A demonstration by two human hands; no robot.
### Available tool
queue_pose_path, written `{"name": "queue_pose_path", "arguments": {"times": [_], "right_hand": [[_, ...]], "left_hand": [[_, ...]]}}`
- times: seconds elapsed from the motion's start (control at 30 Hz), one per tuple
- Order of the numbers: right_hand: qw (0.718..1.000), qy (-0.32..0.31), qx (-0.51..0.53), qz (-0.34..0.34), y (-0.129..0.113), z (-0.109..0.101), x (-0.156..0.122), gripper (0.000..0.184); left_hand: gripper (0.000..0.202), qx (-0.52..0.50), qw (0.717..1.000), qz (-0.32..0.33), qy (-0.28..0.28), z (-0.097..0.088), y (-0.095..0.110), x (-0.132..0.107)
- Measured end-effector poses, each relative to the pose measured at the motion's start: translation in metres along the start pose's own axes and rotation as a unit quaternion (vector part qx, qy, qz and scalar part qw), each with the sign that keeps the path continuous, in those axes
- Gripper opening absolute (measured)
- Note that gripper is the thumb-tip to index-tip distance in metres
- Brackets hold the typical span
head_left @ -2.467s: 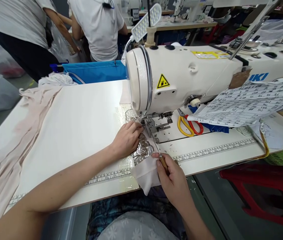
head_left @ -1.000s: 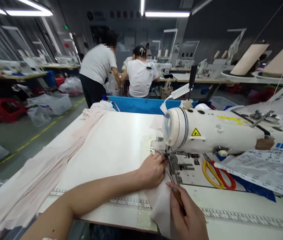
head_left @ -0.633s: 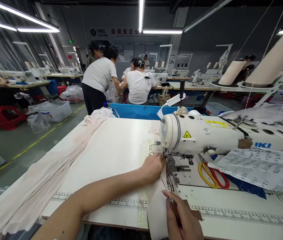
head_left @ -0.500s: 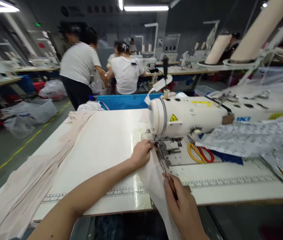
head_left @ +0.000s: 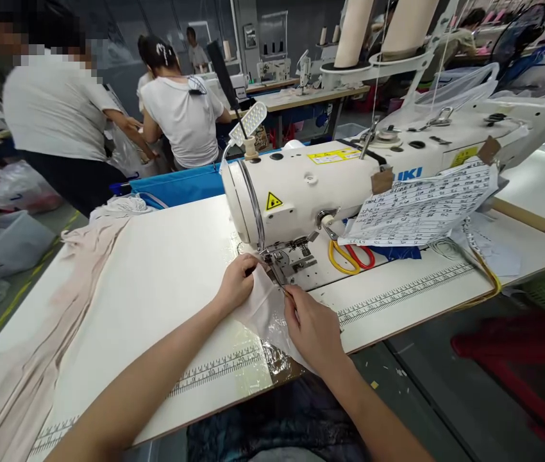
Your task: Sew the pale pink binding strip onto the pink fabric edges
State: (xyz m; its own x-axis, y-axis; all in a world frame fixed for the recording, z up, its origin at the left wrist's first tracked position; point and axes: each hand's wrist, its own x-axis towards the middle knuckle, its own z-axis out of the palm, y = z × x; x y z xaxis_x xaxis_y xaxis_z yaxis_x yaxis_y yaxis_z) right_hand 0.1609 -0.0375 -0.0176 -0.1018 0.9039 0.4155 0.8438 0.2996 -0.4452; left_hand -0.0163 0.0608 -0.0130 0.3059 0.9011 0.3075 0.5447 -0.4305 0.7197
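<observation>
While the left hand pinches the pale sheer fabric piece beside the presser foot of the white sewing machine and the right hand grips a thin metal awl on it, stitching seems barely begun, with most of the cloth lying short of the foot at the near edge of the white table.

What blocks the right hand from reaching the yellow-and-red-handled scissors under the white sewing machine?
Probably nothing: the right hand is near the yellow-and-red-handled scissors, with bare white table between. But it grips a thin tool, and a printed paper sheet overhangs them.
</observation>
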Motion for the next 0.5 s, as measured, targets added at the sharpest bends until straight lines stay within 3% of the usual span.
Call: {"name": "queue_pose_path", "arguments": {"times": [0.5], "right_hand": [[1.0,0.001,-0.014,0.002,0.0001,0.0009,0.0014,0.029]], "left_hand": [[0.016,-0.02,1.0,-0.014,0.0,-0.0004,0.0028,0.0007]]}}
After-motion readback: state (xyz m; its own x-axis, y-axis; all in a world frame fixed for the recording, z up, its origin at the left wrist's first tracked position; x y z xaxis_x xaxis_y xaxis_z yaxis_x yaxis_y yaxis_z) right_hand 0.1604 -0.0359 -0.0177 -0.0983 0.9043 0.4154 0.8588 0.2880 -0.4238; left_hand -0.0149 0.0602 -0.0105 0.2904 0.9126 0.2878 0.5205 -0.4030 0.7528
